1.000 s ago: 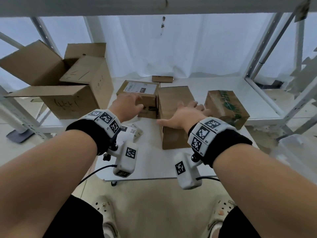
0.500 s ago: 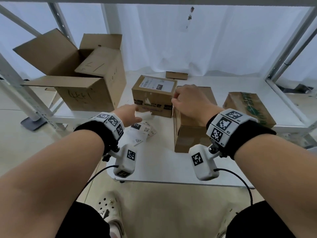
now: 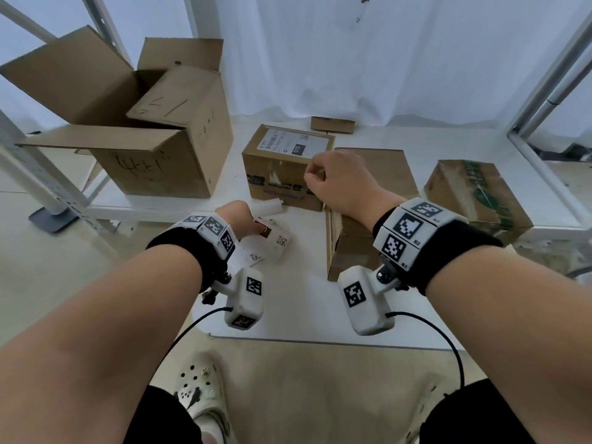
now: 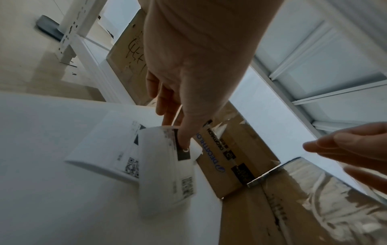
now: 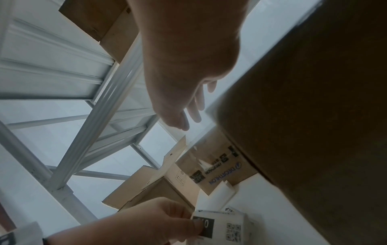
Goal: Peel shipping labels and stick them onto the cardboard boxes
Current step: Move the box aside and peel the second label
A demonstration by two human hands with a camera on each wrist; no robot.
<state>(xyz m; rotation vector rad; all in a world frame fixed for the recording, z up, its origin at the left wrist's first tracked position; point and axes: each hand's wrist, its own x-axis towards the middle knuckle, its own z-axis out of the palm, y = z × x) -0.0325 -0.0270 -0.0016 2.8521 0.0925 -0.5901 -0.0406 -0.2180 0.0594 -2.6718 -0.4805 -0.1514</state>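
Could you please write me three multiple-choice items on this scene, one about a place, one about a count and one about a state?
1. Where does the loose shipping label lie?
A. on the white table, in front of the labelled box
B. inside the big open carton
C. on the floor

2. How many boxes already carry a white label on top?
A. none
B. one
C. three

3. What is the left hand doing?
A. hanging idle
B. gripping the big carton's flap
C. pinching the near label at its dark patch

Answers:
1 A: the label sheets rest on the table before the labelled box.
2 B: only that box shows a label; the plain box beside it and the green-printed box show none.
3 C: the left wrist view shows the thumb pressed on the label's dark patch.
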